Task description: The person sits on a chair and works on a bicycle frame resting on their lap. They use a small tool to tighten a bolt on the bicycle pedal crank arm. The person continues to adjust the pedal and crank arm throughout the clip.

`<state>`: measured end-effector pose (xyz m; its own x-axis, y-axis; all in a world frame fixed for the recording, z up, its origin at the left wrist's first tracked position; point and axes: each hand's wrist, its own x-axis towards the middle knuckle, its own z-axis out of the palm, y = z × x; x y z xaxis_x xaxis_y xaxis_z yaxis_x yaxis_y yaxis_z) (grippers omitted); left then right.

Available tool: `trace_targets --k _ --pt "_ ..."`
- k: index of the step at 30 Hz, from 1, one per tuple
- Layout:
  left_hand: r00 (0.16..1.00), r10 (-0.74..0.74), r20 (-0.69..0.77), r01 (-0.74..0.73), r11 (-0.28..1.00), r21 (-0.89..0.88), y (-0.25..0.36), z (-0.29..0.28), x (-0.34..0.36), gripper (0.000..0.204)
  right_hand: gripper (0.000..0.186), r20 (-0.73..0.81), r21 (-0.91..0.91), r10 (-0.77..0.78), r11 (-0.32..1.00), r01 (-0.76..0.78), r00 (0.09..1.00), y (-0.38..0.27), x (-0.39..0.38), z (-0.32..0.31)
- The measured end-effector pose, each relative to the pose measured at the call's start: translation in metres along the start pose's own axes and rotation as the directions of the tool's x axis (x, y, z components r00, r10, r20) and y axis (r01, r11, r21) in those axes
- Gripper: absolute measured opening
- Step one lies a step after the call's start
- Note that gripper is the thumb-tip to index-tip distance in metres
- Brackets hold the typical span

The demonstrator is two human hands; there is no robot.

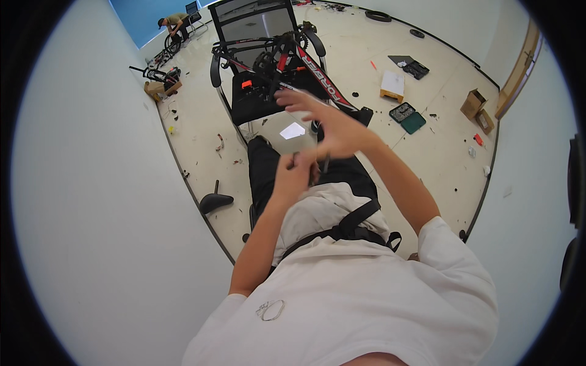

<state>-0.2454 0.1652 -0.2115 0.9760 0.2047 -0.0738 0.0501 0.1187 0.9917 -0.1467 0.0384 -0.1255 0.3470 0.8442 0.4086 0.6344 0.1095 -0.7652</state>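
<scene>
My left hand (294,177) is closed in front of my lap, its fingers curled around a small dark item I cannot make out. Above and touching it is my right hand (336,129), slightly blurred, with fingers stretched out and apart. Just ahead, a red and black bicycle frame (317,76) with its crank lies across the seat of a black office chair (253,110). A small orange-red item (246,84) rests on that seat.
A bicycle saddle (217,202) lies on the floor at left. To the right are an open green tool case (413,124), a white and yellow box (392,85) and cardboard boxes (473,105). Far left, another person (177,24) bends over a wheel. Small parts lie scattered about.
</scene>
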Motion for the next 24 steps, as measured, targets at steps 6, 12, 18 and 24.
trace_targets --k 6,12,18,24 --pt "0.998 0.067 -0.015 -0.069 0.945 -0.319 0.040 -0.015 -0.003 0.038 0.115 -0.041 -0.306 -0.054 0.951 0.039 0.998 0.061 -0.040 0.035" --pt "0.983 0.114 0.145 -0.089 0.981 -0.172 0.014 0.006 -0.028 0.037 0.058 -0.202 0.166 0.225 0.967 -0.193 0.953 0.051 0.010 -0.011" --pt "0.977 0.175 0.122 -0.168 0.984 -0.063 -0.008 0.000 -0.008 0.025 0.096 0.115 0.092 0.045 0.994 -0.056 0.992 0.013 -0.023 0.025" --pt "0.949 0.284 0.135 -0.286 0.958 -0.002 0.005 -0.009 0.007 0.032 0.100 0.130 0.184 0.198 0.958 -0.220 0.971 0.017 -0.037 0.033"
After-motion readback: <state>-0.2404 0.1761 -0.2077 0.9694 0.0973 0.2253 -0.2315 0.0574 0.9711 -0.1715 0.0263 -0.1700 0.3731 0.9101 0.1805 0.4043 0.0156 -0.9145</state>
